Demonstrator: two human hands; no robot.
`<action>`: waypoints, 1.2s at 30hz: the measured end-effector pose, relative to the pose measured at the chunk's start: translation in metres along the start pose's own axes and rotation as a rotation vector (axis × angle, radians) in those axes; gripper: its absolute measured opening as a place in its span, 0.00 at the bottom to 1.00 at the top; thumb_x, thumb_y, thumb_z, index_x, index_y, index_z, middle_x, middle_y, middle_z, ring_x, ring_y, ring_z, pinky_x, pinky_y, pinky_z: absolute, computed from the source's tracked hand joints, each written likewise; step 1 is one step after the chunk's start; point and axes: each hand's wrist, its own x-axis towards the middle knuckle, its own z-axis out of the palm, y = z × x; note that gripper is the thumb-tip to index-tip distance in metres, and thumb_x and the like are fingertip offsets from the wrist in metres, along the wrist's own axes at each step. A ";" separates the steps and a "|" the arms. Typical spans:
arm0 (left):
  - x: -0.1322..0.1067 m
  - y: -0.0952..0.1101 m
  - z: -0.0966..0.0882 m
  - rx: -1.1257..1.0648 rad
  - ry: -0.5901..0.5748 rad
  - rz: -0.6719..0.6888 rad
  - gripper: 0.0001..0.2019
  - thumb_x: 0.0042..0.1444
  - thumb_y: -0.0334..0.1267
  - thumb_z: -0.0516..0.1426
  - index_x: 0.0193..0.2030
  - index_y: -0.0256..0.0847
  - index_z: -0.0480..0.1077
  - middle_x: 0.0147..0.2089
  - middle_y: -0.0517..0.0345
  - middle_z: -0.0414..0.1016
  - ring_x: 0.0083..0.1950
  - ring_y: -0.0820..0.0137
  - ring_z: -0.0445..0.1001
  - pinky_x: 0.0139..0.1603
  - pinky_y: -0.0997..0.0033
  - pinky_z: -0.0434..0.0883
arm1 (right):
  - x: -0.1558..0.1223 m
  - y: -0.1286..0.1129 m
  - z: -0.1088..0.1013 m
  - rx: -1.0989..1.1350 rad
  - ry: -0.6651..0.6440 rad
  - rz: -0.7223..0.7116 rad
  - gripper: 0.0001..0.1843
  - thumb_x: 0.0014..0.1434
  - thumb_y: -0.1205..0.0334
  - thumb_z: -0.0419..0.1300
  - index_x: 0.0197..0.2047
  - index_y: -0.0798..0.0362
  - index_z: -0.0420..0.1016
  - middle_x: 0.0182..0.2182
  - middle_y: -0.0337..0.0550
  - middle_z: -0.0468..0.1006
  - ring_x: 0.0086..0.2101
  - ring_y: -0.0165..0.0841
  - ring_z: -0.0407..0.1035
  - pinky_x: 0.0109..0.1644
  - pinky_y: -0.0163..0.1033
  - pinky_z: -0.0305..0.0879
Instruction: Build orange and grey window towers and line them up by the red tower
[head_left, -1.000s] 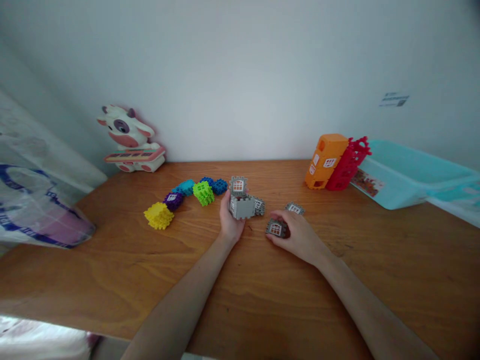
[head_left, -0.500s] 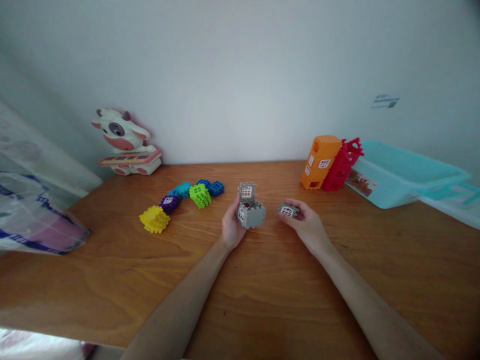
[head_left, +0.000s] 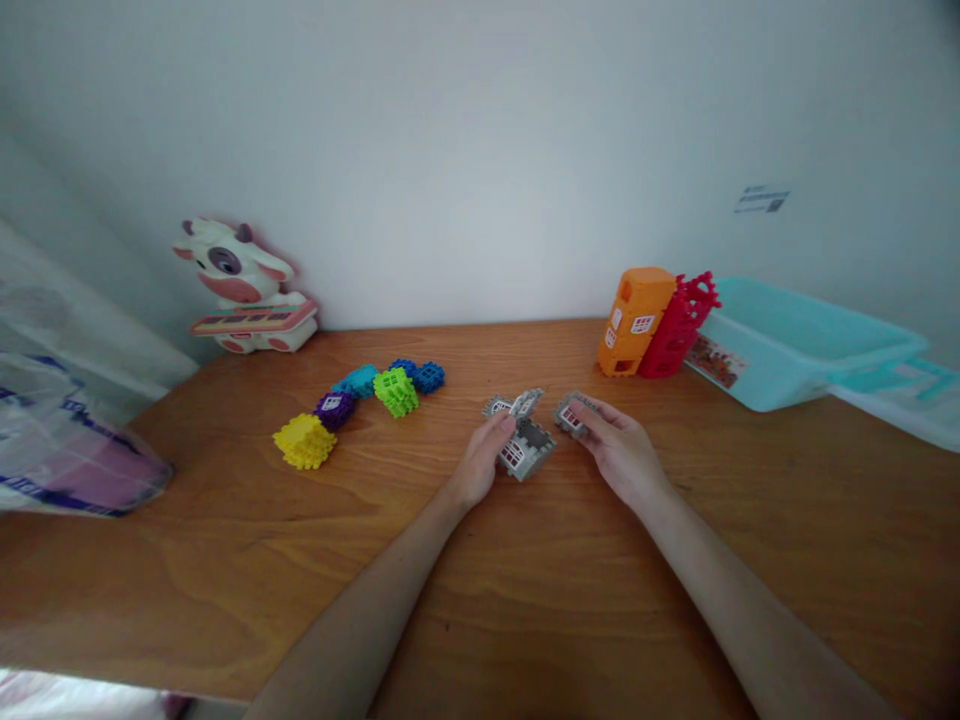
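Head view, left hand [head_left: 480, 465] with fingers closed on a half-built grey plastic cube [head_left: 526, 452] of notched panels with white-framed windows, tilted, at the middle of the wooden table [head_left: 525, 610], right hand [head_left: 622, 455] pinching a loose grey window panel [head_left: 571, 413] just beside it

Bare tabletop [head_left: 525, 600] is left free before the grey blocks [head_left: 527, 452], while the left is barred by coloured blocks [head_left: 395, 392] and the far right by block towers [head_left: 652, 322] and a teal bin [head_left: 795, 350].
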 end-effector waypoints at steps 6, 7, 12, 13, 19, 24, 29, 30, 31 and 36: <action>0.004 -0.006 -0.003 0.005 -0.012 -0.019 0.24 0.56 0.56 0.61 0.49 0.38 0.77 0.45 0.53 0.80 0.46 0.62 0.76 0.51 0.64 0.70 | -0.001 0.001 -0.001 -0.069 -0.006 -0.022 0.19 0.41 0.51 0.77 0.37 0.48 0.84 0.36 0.39 0.84 0.35 0.31 0.75 0.35 0.32 0.68; 0.004 -0.006 -0.003 0.010 0.006 -0.022 0.24 0.56 0.56 0.61 0.50 0.38 0.77 0.46 0.52 0.80 0.48 0.60 0.76 0.53 0.63 0.70 | -0.001 0.001 -0.001 -0.087 -0.006 -0.022 0.19 0.42 0.51 0.76 0.38 0.48 0.84 0.36 0.39 0.84 0.36 0.31 0.75 0.34 0.32 0.67; 0.004 -0.005 -0.001 0.016 0.057 -0.042 0.23 0.57 0.54 0.61 0.50 0.37 0.77 0.47 0.51 0.80 0.51 0.59 0.76 0.56 0.62 0.69 | -0.001 0.004 -0.002 -0.123 -0.044 -0.042 0.19 0.43 0.49 0.75 0.38 0.48 0.84 0.36 0.40 0.84 0.36 0.32 0.75 0.36 0.33 0.68; 0.003 -0.003 0.000 0.017 0.034 -0.037 0.22 0.57 0.53 0.62 0.48 0.37 0.77 0.46 0.52 0.80 0.49 0.60 0.76 0.55 0.63 0.69 | -0.001 0.004 -0.003 -0.138 -0.059 -0.053 0.18 0.44 0.49 0.74 0.38 0.48 0.84 0.36 0.40 0.84 0.36 0.32 0.75 0.36 0.34 0.68; -0.003 0.011 0.009 0.032 -0.044 0.024 0.20 0.59 0.55 0.60 0.43 0.38 0.78 0.39 0.55 0.80 0.39 0.65 0.75 0.45 0.69 0.70 | -0.004 0.005 0.000 -0.338 -0.102 -0.131 0.22 0.49 0.45 0.71 0.44 0.51 0.84 0.38 0.44 0.85 0.37 0.37 0.77 0.38 0.39 0.72; -0.007 0.018 0.014 0.125 -0.057 0.098 0.23 0.60 0.57 0.57 0.49 0.39 0.79 0.45 0.52 0.81 0.47 0.62 0.76 0.53 0.66 0.70 | -0.009 0.002 0.004 -0.413 -0.146 -0.176 0.21 0.52 0.44 0.69 0.43 0.50 0.85 0.42 0.44 0.86 0.41 0.41 0.78 0.45 0.43 0.74; -0.004 0.015 0.015 0.189 -0.081 0.103 0.25 0.62 0.58 0.54 0.51 0.39 0.78 0.49 0.51 0.80 0.52 0.60 0.75 0.60 0.63 0.67 | -0.012 0.002 0.005 -0.480 -0.230 -0.252 0.19 0.56 0.46 0.66 0.45 0.48 0.85 0.42 0.43 0.85 0.45 0.42 0.77 0.54 0.47 0.70; -0.004 0.015 0.015 0.189 -0.083 0.095 0.25 0.62 0.58 0.54 0.51 0.39 0.78 0.49 0.50 0.80 0.52 0.61 0.75 0.60 0.63 0.67 | -0.013 0.002 0.005 -0.498 -0.239 -0.264 0.19 0.57 0.46 0.66 0.45 0.48 0.85 0.43 0.43 0.85 0.46 0.42 0.77 0.55 0.47 0.70; -0.005 0.015 0.015 0.191 -0.085 0.091 0.25 0.61 0.58 0.55 0.50 0.39 0.78 0.48 0.50 0.80 0.51 0.61 0.74 0.59 0.63 0.67 | -0.013 0.003 0.005 -0.513 -0.242 -0.273 0.19 0.57 0.47 0.65 0.46 0.49 0.84 0.44 0.43 0.85 0.46 0.43 0.77 0.55 0.48 0.70; -0.007 0.020 0.017 0.245 -0.095 0.156 0.22 0.61 0.56 0.57 0.49 0.40 0.78 0.48 0.51 0.79 0.53 0.61 0.73 0.61 0.65 0.66 | -0.014 0.003 0.005 -0.545 -0.221 -0.303 0.20 0.59 0.46 0.64 0.47 0.49 0.84 0.43 0.44 0.85 0.45 0.44 0.77 0.52 0.48 0.71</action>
